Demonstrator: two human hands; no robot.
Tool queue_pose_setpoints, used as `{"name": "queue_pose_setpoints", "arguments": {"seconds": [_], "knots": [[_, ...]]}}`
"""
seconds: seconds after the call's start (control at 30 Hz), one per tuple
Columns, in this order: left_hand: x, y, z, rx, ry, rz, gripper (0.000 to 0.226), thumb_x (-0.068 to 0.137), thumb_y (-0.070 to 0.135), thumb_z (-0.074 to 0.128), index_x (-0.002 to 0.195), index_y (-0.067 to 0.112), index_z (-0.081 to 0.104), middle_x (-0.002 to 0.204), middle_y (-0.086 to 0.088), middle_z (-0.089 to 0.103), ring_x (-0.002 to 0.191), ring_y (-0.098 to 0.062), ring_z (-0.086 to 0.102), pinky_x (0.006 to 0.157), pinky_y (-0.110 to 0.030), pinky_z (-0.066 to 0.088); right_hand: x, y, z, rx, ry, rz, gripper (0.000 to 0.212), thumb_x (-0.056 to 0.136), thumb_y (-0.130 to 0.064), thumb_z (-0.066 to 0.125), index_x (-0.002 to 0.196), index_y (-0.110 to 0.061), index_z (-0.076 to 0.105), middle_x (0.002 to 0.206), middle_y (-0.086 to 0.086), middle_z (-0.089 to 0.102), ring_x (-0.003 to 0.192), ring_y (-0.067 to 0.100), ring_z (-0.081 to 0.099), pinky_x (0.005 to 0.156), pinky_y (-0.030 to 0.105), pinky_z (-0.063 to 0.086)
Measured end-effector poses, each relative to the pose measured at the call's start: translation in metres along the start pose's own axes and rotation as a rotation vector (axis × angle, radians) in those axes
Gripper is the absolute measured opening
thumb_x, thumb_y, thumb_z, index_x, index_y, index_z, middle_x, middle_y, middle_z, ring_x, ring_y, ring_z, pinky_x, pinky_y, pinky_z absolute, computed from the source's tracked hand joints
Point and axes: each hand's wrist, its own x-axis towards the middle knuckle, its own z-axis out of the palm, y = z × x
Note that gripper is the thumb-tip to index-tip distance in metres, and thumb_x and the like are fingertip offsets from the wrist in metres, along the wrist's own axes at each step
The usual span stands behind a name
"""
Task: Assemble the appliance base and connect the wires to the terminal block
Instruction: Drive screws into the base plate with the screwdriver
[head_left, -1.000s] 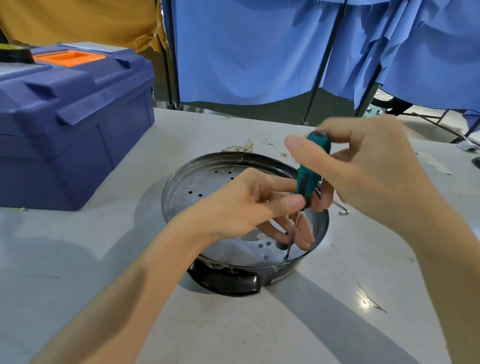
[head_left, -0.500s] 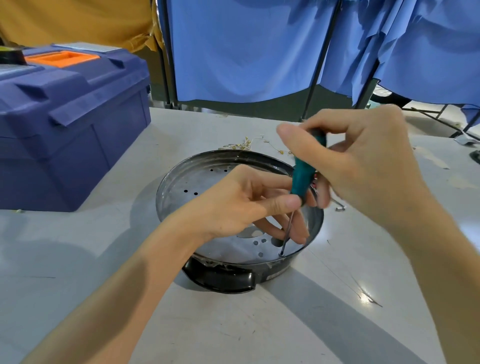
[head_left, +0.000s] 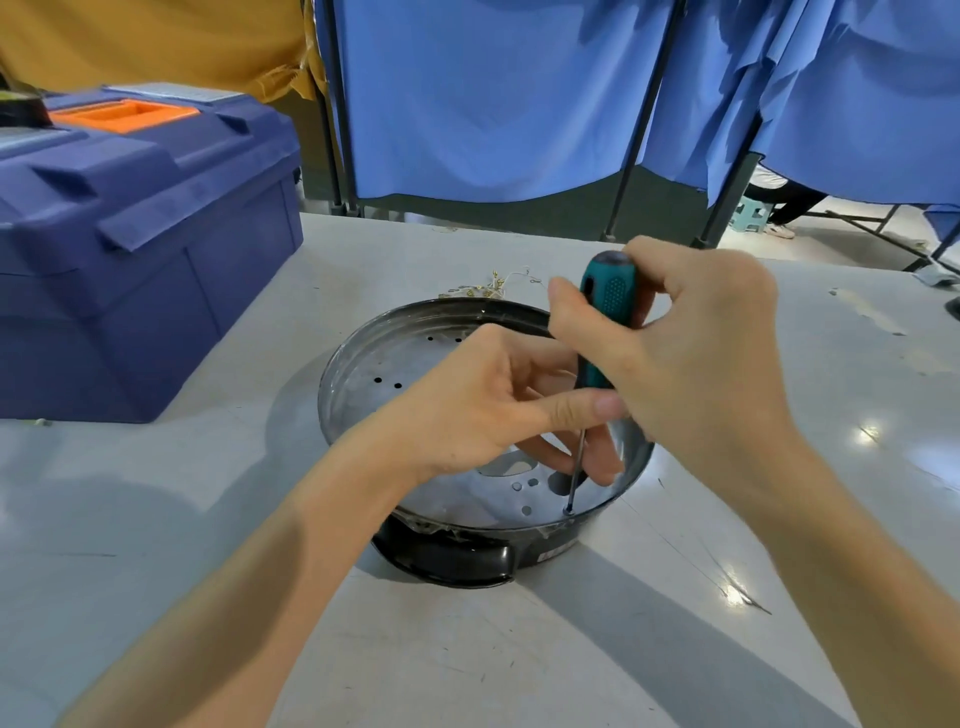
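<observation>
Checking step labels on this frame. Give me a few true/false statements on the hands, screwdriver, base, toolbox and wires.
1. The right hand grips the screwdriver by its handle. True.
2. The screwdriver's tip rests on the table outside the appliance base. False: it is down on the perforated plate inside the base, by the near rim.
3. The left hand has fingers at the screwdriver's shaft. True.
4. The blue toolbox stands open. False: its lid is shut.
5. The loose wires lie inside the base. False: they lie on the table beyond its far rim.

teal screwdriver (head_left: 605, 332), perhaps silvery perforated base (head_left: 363, 379)
</observation>
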Motion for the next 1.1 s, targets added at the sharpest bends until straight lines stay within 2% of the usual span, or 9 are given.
{"name": "queue_pose_setpoints", "arguments": {"seconds": [0.17, 0.27, 0.4, 0.53, 0.63, 0.73, 0.87, 0.97, 1.1], "knots": [[-0.002, 0.003, -0.002, -0.032, -0.037, -0.020, 0.019, 0.093, 0.026, 0.060, 0.104, 0.013, 0.068, 0.086, -0.012, 0.075, 0.087, -0.026, 0.073, 0.074, -0.032, 0.060, 0.017, 0.004, -0.027, 0.346, -0.324, -0.035, 0.023, 0.082, -0.032, 0.074, 0.094, -0.013, 0.072, 0.071, -0.012, 0.065, 0.047, 0.014, 0.064, 0.042, 0.013, 0.043], [-0.002, 0.001, -0.001, -0.017, -0.028, -0.016, 0.022, 0.094, 0.024, 0.062, 0.111, 0.010, 0.066, 0.086, -0.011, 0.076, 0.086, -0.025, 0.073, 0.078, -0.035, 0.060, 0.012, 0.004, -0.022, 0.272, -0.214, -0.097, 0.015, 0.084, -0.022, 0.075, 0.084, -0.008, 0.069, 0.063, -0.005, 0.063, 0.041, 0.016, 0.061, 0.039, 0.018, 0.046], [-0.003, 0.000, 0.001, -0.046, 0.015, 0.004, 0.027, 0.087, 0.013, 0.070, 0.113, 0.007, 0.063, 0.084, -0.016, 0.075, 0.080, -0.027, 0.074, 0.073, -0.032, 0.060, 0.001, 0.002, -0.010, 0.118, 0.019, -0.105, 0.023, 0.085, -0.025, 0.072, 0.072, -0.010, 0.060, 0.059, -0.005, 0.052, 0.047, 0.012, 0.052, 0.044, 0.010, 0.037], [0.002, 0.000, 0.004, 0.033, 0.002, -0.012, 0.025, 0.094, 0.019, 0.061, 0.115, 0.006, 0.066, 0.083, -0.011, 0.076, 0.078, -0.024, 0.074, 0.079, -0.041, 0.060, -0.004, 0.002, 0.001, -0.199, 0.208, 0.010, 0.033, 0.087, -0.036, 0.066, 0.069, -0.010, 0.058, 0.054, -0.003, 0.046, 0.052, 0.017, 0.043, 0.055, 0.023, 0.034], [0.001, 0.002, 0.003, 0.033, -0.036, -0.018, 0.018, 0.097, 0.021, 0.058, 0.109, 0.014, 0.068, 0.086, -0.009, 0.076, 0.081, -0.022, 0.074, 0.080, -0.041, 0.060, 0.005, 0.006, -0.013, 0.097, -0.092, 0.045, 0.042, 0.087, -0.039, 0.070, 0.070, -0.002, 0.061, 0.052, 0.010, 0.053, 0.041, 0.020, 0.049, 0.043, 0.024, 0.037], [-0.002, 0.002, 0.000, -0.007, -0.083, -0.031, 0.015, 0.096, 0.022, 0.057, 0.106, 0.022, 0.068, 0.090, -0.009, 0.076, 0.089, -0.021, 0.073, 0.077, -0.030, 0.059, 0.009, 0.008, -0.026, 0.354, -0.310, 0.004, 0.014, 0.084, -0.023, 0.075, 0.085, -0.009, 0.070, 0.064, 0.005, 0.063, 0.035, 0.019, 0.056, 0.035, 0.018, 0.040], [-0.003, 0.000, 0.002, 0.007, -0.054, -0.022, 0.015, 0.095, 0.023, 0.063, 0.105, 0.016, 0.071, 0.088, -0.009, 0.076, 0.085, -0.021, 0.074, 0.080, -0.036, 0.060, 0.001, 0.010, -0.017, 0.319, -0.134, 0.000, 0.025, 0.083, -0.016, 0.075, 0.070, 0.000, 0.060, 0.054, 0.010, 0.054, 0.032, 0.017, 0.050, 0.030, 0.029, 0.039], [0.000, -0.002, 0.003, 0.006, 0.006, -0.015, 0.022, 0.090, 0.019, 0.068, 0.106, 0.004, 0.069, 0.084, -0.012, 0.076, 0.081, -0.028, 0.074, 0.078, -0.042, 0.061, -0.004, 0.009, -0.004, 0.141, 0.019, 0.089, 0.035, 0.082, -0.026, 0.074, 0.064, -0.002, 0.055, 0.054, 0.010, 0.046, 0.047, 0.025, 0.045, 0.042, 0.035, 0.039], [0.002, -0.003, 0.002, 0.063, -0.014, -0.043, 0.025, 0.094, 0.017, 0.061, 0.111, -0.001, 0.065, 0.085, -0.013, 0.075, 0.080, -0.027, 0.074, 0.075, -0.041, 0.061, -0.005, 0.001, 0.004, -0.070, 0.114, 0.145, 0.039, 0.083, -0.038, 0.070, 0.067, -0.005, 0.059, 0.053, 0.001, 0.048, 0.053, 0.019, 0.044, 0.052, 0.029, 0.042]]}}
